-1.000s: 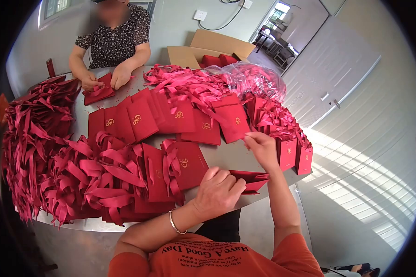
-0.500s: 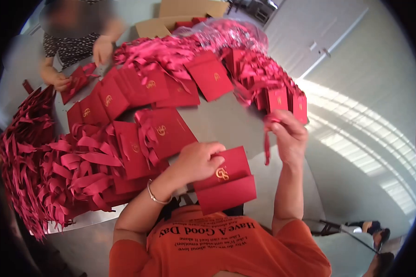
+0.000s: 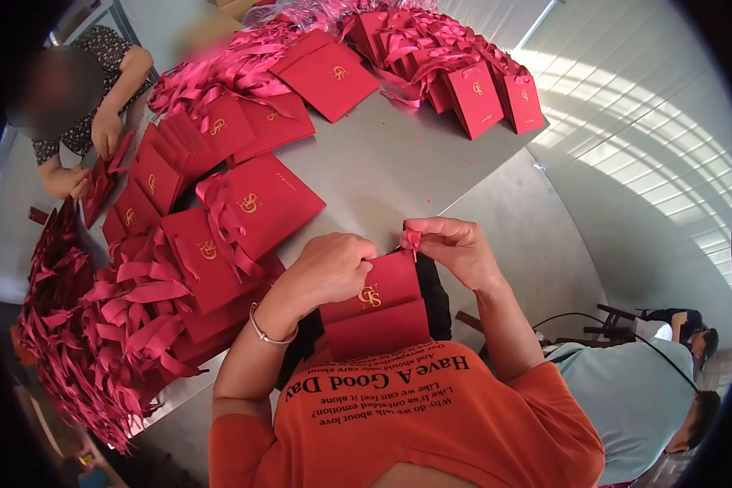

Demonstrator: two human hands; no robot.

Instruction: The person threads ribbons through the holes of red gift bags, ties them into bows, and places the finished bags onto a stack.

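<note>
My left hand (image 3: 329, 264) is closed on a red gift bag (image 3: 374, 321) with a gold logo, gripping its upper left edge. The bag lies close against my orange shirt, its lower part folded over. With thumb and fingertips, my right hand (image 3: 451, 248) pinches a pink-red ribbon (image 3: 414, 239) at the bag's upper right corner. The ribbon's far end is hidden. To the left of my left hand lies a larger red bag (image 3: 272, 199) with ribbon handles.
Heaped ribbon-handled bags (image 3: 130, 317) cover the table's left side. More bags (image 3: 473, 98) stand at the far right of the grey table (image 3: 439, 167). Across the table, a co-worker's hands (image 3: 106, 134) handle a red bag. Another person (image 3: 626, 398) sits behind at right.
My right hand has moved left and down with the ribbon, from off to the side to the bag's corner. The view has shifted, and the bag sits closer to my shirt.
</note>
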